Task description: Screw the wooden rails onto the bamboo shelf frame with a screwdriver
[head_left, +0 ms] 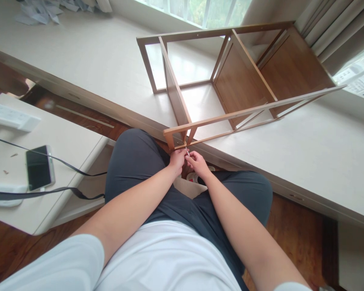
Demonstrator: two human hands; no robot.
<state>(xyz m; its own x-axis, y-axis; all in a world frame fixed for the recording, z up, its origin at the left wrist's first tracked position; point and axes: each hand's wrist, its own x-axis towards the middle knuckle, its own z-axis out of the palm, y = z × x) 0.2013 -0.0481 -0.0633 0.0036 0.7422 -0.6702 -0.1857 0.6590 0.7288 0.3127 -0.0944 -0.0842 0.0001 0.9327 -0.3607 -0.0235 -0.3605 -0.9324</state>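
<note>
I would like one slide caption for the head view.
Left hand at a wooden frame, right hand pinching a thin rod.

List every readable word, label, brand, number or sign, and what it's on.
None readable.
Frame: no text visible.
Phone: dark screen, no text visible.
Red mark on shoe: too small.
White box: too blurred.

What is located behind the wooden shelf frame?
Behind the wooden shelf frame, a window and curtains are visible. Its brown panels hide whatever lies directly behind them.
</note>
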